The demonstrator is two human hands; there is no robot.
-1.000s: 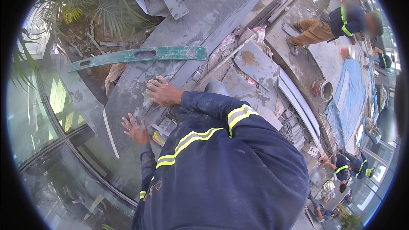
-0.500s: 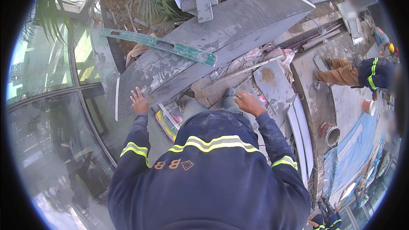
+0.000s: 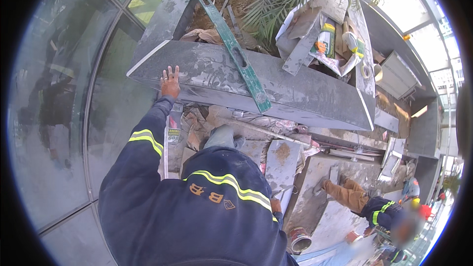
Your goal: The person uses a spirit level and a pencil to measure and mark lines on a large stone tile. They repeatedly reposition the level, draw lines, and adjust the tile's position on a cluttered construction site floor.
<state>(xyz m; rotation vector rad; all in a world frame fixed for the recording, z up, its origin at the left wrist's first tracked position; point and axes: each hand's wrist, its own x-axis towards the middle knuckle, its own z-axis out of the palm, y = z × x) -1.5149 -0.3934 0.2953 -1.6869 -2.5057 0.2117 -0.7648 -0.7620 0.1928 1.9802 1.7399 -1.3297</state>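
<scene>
My left hand (image 3: 170, 83) lies with its fingers spread on the front edge of a long grey stone slab (image 3: 305, 86), close to the slab's left end. Across the slab's top rests a green spirit level (image 3: 229, 51), tilted, its near end jutting over the front edge and its far end reaching over the planter soil. My right hand (image 3: 276, 206) is low beside my right hip, mostly hidden by my jacket. Its fingers cannot be made out, nor whether it holds anything.
Glass panels (image 3: 64, 93) rise on the left. Behind the slab are a palm (image 3: 276, 7), soil, offcuts and an open bag (image 3: 325, 51). Loose tiles (image 3: 283, 162) and rubble lie by my feet. At right are a paint bucket (image 3: 299, 239) and a bending co-worker (image 3: 377, 207).
The view has turned, so the slab now runs more nearly level across it. My right hand has dropped back from before me to my side; my left hand remains on the slab.
</scene>
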